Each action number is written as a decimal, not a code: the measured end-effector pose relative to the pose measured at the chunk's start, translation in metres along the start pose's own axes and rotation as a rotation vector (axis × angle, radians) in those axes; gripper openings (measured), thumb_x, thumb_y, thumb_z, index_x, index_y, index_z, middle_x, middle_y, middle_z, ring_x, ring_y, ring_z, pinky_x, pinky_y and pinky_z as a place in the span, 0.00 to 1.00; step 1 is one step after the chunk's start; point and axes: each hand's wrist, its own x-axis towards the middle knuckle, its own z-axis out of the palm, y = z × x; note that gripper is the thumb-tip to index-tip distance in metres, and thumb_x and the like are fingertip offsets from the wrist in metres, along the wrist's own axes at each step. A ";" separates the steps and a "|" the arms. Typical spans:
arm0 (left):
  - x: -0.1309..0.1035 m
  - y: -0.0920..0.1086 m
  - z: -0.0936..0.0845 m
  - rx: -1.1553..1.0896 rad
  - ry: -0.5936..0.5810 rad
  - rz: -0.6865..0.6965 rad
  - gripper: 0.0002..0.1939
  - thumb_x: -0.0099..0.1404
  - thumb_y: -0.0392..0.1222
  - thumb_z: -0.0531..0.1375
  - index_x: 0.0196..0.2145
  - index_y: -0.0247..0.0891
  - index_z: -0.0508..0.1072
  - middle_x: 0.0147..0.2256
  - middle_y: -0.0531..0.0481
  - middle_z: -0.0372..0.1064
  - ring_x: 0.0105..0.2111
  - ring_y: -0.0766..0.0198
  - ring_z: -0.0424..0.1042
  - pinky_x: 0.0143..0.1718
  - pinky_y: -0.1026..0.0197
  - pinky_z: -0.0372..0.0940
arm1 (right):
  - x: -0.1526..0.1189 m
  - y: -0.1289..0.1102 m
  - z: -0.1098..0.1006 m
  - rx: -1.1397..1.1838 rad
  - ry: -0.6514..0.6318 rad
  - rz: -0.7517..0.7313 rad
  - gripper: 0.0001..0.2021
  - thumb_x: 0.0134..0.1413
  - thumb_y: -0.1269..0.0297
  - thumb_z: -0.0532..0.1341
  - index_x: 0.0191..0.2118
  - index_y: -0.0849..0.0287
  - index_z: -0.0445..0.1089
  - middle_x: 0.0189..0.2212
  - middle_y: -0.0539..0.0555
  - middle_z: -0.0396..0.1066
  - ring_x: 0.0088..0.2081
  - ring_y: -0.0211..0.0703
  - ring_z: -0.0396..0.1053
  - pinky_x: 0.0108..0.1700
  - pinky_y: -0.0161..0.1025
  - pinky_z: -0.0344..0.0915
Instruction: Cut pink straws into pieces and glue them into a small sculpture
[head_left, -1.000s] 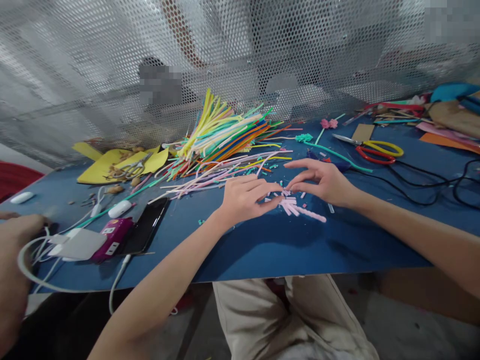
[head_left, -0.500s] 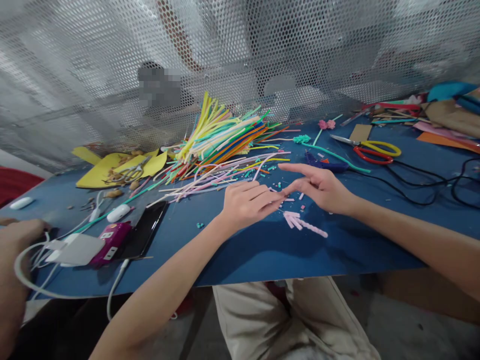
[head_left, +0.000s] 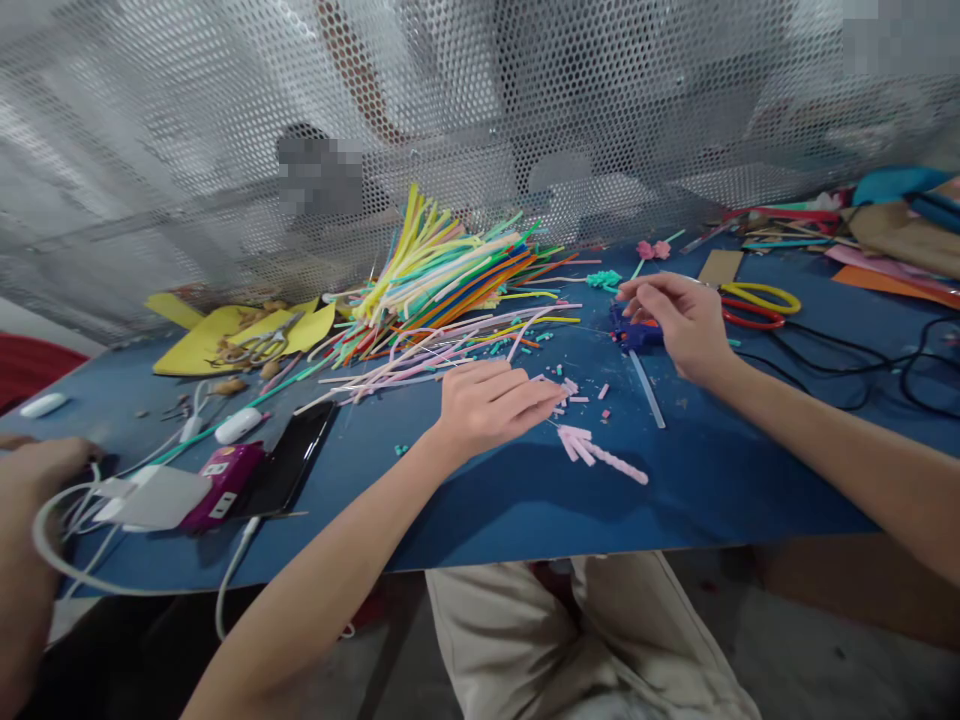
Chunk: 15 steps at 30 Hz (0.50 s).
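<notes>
My left hand [head_left: 499, 402] is closed, its fingers pressed together around something too small to make out. Just in front of its fingertips hangs or lies a pale pink piece [head_left: 576, 443] with short prongs and a twisted stem. My right hand [head_left: 679, 318] hovers over the blue glue gun [head_left: 634, 332], fingers curled with thumb near the fingertips; whether it holds anything is hidden. A clear stick [head_left: 648, 390] extends from the gun toward me. Small pink cut bits [head_left: 604, 391] are scattered between my hands.
Colourful pipe cleaners [head_left: 457, 270] are heaped at the back. Scissors [head_left: 761, 300] and black cables are on the right. At left are a phone [head_left: 289, 460], a purple power adapter [head_left: 221, 485], white cables and yellow sheets [head_left: 187, 340]. Another person's hand [head_left: 45, 465] rests at far left.
My right hand has left my left fingertips and moved right and back to the glue gun. The clear stick now shows. The pink piece has shifted slightly left with my left hand.
</notes>
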 end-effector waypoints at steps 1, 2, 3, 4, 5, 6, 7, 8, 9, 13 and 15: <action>-0.001 0.000 0.000 -0.012 -0.006 -0.006 0.08 0.70 0.48 0.62 0.34 0.47 0.79 0.22 0.56 0.70 0.22 0.70 0.63 0.29 0.63 0.56 | -0.003 -0.004 0.001 -0.031 -0.038 -0.020 0.17 0.61 0.44 0.61 0.44 0.49 0.78 0.42 0.55 0.80 0.40 0.52 0.77 0.46 0.53 0.75; -0.001 0.000 0.001 -0.025 -0.011 -0.014 0.08 0.70 0.48 0.62 0.34 0.47 0.78 0.22 0.55 0.70 0.22 0.70 0.63 0.29 0.63 0.56 | -0.007 -0.009 0.004 -0.049 -0.097 -0.032 0.16 0.62 0.46 0.61 0.42 0.50 0.79 0.40 0.54 0.80 0.39 0.50 0.77 0.45 0.51 0.75; -0.002 0.000 0.001 -0.039 -0.020 -0.020 0.08 0.70 0.48 0.62 0.35 0.47 0.78 0.22 0.55 0.70 0.23 0.70 0.63 0.29 0.63 0.56 | -0.011 -0.014 0.007 -0.054 -0.167 -0.038 0.15 0.62 0.48 0.61 0.42 0.50 0.79 0.38 0.53 0.80 0.37 0.49 0.77 0.44 0.50 0.75; -0.002 0.000 0.001 -0.048 -0.030 -0.027 0.08 0.71 0.48 0.61 0.35 0.47 0.78 0.23 0.55 0.71 0.23 0.70 0.63 0.30 0.63 0.56 | -0.016 -0.020 0.011 -0.053 -0.241 -0.037 0.13 0.62 0.49 0.62 0.41 0.50 0.80 0.37 0.53 0.80 0.35 0.48 0.77 0.42 0.49 0.75; -0.003 0.000 0.001 -0.050 -0.036 -0.031 0.08 0.71 0.48 0.61 0.36 0.48 0.78 0.23 0.55 0.71 0.23 0.70 0.63 0.30 0.63 0.56 | -0.021 -0.025 0.015 -0.047 -0.310 -0.034 0.13 0.61 0.50 0.63 0.40 0.50 0.80 0.37 0.52 0.80 0.34 0.47 0.76 0.41 0.48 0.75; -0.002 0.000 0.001 -0.043 -0.039 -0.028 0.08 0.71 0.48 0.61 0.36 0.48 0.78 0.23 0.56 0.71 0.23 0.70 0.63 0.30 0.63 0.56 | -0.025 -0.029 0.020 -0.038 -0.358 -0.033 0.12 0.60 0.50 0.64 0.40 0.50 0.81 0.36 0.51 0.81 0.33 0.47 0.77 0.40 0.47 0.75; -0.002 0.000 0.000 -0.029 -0.034 -0.019 0.07 0.71 0.48 0.62 0.36 0.48 0.79 0.23 0.56 0.71 0.23 0.70 0.63 0.30 0.63 0.56 | -0.030 -0.033 0.024 -0.035 -0.395 -0.032 0.11 0.59 0.51 0.65 0.39 0.49 0.81 0.36 0.51 0.81 0.33 0.47 0.77 0.40 0.47 0.75; -0.001 0.001 0.000 -0.011 -0.026 -0.004 0.07 0.70 0.47 0.62 0.35 0.48 0.79 0.23 0.56 0.71 0.23 0.70 0.63 0.30 0.63 0.56 | -0.034 -0.036 0.028 -0.034 -0.420 -0.034 0.11 0.58 0.51 0.66 0.39 0.49 0.82 0.36 0.51 0.81 0.34 0.48 0.78 0.41 0.47 0.76; 0.000 0.001 0.000 0.008 -0.013 0.015 0.07 0.70 0.46 0.62 0.35 0.48 0.79 0.23 0.56 0.71 0.23 0.70 0.63 0.30 0.63 0.56 | -0.037 -0.038 0.031 -0.033 -0.438 -0.034 0.11 0.58 0.51 0.66 0.39 0.49 0.82 0.37 0.50 0.82 0.36 0.48 0.78 0.42 0.47 0.76; 0.003 0.000 0.002 0.027 0.060 0.090 0.05 0.69 0.43 0.63 0.34 0.47 0.79 0.23 0.57 0.71 0.24 0.70 0.64 0.31 0.64 0.57 | -0.042 -0.040 0.035 -0.016 -0.515 0.016 0.11 0.56 0.51 0.68 0.38 0.49 0.83 0.38 0.50 0.82 0.40 0.50 0.79 0.45 0.46 0.76; 0.003 -0.001 0.005 0.013 0.089 0.112 0.04 0.68 0.42 0.64 0.34 0.46 0.77 0.24 0.58 0.71 0.25 0.70 0.64 0.32 0.65 0.57 | -0.043 -0.038 0.035 0.011 -0.558 0.032 0.12 0.55 0.52 0.68 0.39 0.51 0.83 0.39 0.50 0.82 0.41 0.50 0.79 0.47 0.44 0.76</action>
